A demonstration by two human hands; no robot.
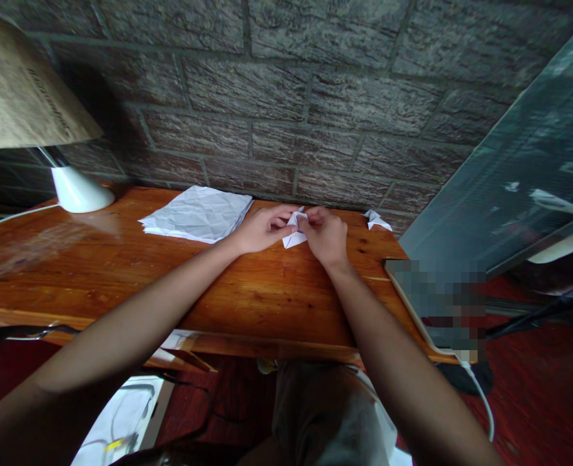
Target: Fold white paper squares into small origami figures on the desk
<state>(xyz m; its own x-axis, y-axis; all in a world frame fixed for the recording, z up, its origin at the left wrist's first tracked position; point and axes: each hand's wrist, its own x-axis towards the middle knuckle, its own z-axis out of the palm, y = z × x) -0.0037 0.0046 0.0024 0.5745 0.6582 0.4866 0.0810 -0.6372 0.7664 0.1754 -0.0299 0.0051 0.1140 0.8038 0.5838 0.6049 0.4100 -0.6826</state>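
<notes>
Both my hands meet over a small folded white paper piece [293, 238] near the back of a wooden table [248, 291]. My left hand [262, 228] pinches its left side with fingers curled. My right hand [326, 234] grips its right side, fingers closed over the top of the fold. The paper rests partly on the table, and much of it is hidden under my fingers.
A stack of creased white sheets [199, 213] lies to the left of my hands. A small folded paper figure [376, 220] sits at the back right. A white lamp base [77, 189] with a tan shade [19, 90] stands far left. A brick wall [286, 97] backs the table; a blurred patch covers the right edge.
</notes>
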